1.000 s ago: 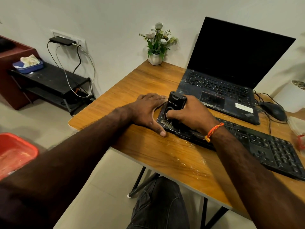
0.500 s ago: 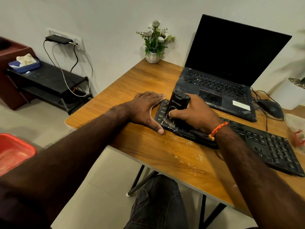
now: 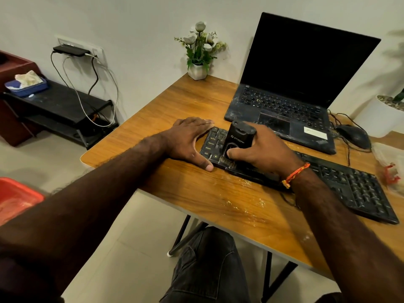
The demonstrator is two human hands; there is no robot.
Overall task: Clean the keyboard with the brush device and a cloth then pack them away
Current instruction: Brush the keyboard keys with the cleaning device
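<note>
at the bottom centre of the frame your knee in dark trousers sits under the table edge (image 3: 135, 189), where pale crumbs lie scattered on the wood, likely swept off the keys. just above, mid-frame, your left hand (image 3: 188, 143) lies flat with fingers straight and slightly spread, thumb along the near corner of the keyboard (image 3: 349, 189); that looks meant to brace it against sliding. touching the keys to the right, your right hand (image 3: 264, 152) has its fingers curled round the brush device (image 3: 238, 138), thumb on its front, held upright so the bristles meet the left end of the keyboard. you seem early in the brushing step. no cloth is clearly in view. further up right sit the open laptop (image 3: 282, 110) and mouse (image 3: 354, 136); the flower pot (image 3: 197, 71) stands at the top centre.
</note>
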